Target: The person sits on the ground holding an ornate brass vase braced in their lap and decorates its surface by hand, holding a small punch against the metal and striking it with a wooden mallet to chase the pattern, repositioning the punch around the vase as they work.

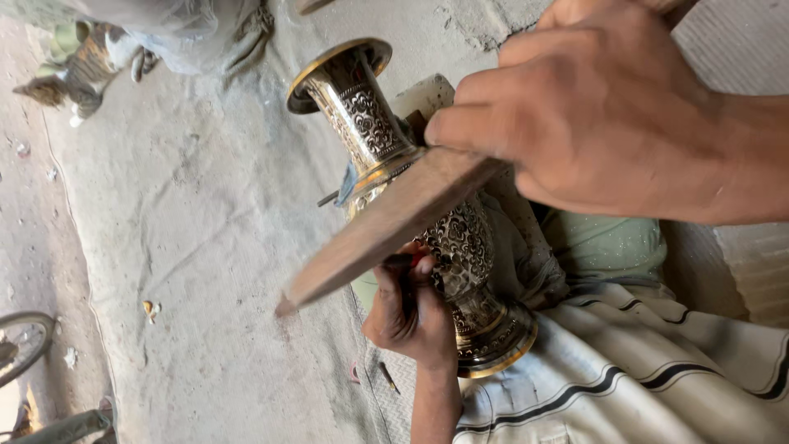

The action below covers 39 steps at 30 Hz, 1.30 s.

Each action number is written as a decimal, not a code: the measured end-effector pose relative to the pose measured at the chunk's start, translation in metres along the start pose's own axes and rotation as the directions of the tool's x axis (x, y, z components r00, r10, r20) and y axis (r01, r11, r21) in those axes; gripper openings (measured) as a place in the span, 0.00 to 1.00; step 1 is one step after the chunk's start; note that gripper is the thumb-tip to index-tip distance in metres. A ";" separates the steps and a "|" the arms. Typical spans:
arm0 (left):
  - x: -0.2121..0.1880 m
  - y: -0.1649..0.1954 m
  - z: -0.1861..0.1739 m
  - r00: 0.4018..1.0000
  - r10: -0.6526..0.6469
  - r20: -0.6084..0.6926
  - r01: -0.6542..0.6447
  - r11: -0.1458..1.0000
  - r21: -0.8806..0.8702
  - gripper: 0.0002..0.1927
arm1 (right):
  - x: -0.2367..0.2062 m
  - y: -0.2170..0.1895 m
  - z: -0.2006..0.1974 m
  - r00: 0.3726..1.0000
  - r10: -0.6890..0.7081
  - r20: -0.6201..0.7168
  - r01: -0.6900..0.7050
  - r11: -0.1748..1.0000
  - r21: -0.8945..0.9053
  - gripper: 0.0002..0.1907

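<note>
An engraved brass vase (371,131) with dark floral patterns and gold rims lies tilted across my lap, its mouth toward the upper left and its base (497,341) on a striped cloth. My right hand (608,107) grips a flat wooden stick (386,226) that slants over the vase's middle. Below it, my left hand (411,316) pinches a thin dark metal tool (403,267) whose tip touches the vase's belly. The stick hides part of the vase's neck.
A white cloth with dark stripes (657,378) covers my lap at the lower right. Dusty grey sheeting (197,247) spreads to the left. A bicycle wheel (25,341) shows at the lower left edge, and bundled cloth (189,33) lies at the top.
</note>
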State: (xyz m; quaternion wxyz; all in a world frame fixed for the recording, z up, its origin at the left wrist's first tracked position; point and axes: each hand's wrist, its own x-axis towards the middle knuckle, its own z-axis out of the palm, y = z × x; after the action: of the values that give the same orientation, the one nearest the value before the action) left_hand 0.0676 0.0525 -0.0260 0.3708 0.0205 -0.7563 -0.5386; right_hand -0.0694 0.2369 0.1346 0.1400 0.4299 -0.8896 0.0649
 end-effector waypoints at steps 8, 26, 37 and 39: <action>0.007 0.004 0.001 1.000 -0.015 0.020 0.016 0.998 -0.058 0.31 | 0.001 -0.001 -0.001 0.970 0.241 -0.037 -0.199 0.870 0.451 0.12; 0.015 0.012 0.001 0.999 0.014 0.031 -0.013 0.999 -0.038 0.23 | -0.002 -0.001 -0.004 0.993 0.113 -0.019 -0.106 0.965 0.240 0.13; 0.011 0.013 0.003 0.998 -0.055 0.028 0.056 0.998 -0.037 0.23 | -0.034 0.007 0.017 0.982 0.125 0.142 -0.077 0.950 -0.304 0.02; 0.008 0.014 0.004 0.998 0.013 0.062 -0.016 0.999 0.046 0.27 | -0.037 0.012 0.016 0.918 0.217 0.332 -0.088 0.927 -0.365 0.03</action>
State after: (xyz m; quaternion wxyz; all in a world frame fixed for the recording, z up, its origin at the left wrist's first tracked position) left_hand 0.0649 0.0581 -0.0106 0.3506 0.0067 -0.7799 -0.5185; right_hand -0.0602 0.2688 0.1081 0.0387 0.3317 -0.9287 -0.1612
